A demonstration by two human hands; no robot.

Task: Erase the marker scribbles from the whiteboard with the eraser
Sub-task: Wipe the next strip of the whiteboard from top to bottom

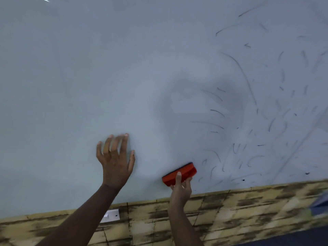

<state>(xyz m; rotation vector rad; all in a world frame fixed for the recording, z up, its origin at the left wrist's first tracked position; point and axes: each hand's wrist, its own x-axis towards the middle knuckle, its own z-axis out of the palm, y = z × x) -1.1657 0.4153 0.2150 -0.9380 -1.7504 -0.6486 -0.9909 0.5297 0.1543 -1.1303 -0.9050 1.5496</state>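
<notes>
A large whiteboard (pixel 88 77) fills most of the head view. Its left half is wiped plain, while thin black marker scribbles (pixel 248 89) and smudges cover its right half. My right hand (pixel 181 187) grips a red eraser (pixel 186 172) with a dark pad, pressed against the board near its bottom edge, just left of the scribbles. My left hand (pixel 115 160) lies flat on the board to the left of the eraser, fingers spread and straight.
Below the board runs a wall of yellowish brick-pattern panels (pixel 230 210). A white switch plate (pixel 111 215) sits on that wall under my left forearm. Something blue (pixel 321 201) shows at the right edge.
</notes>
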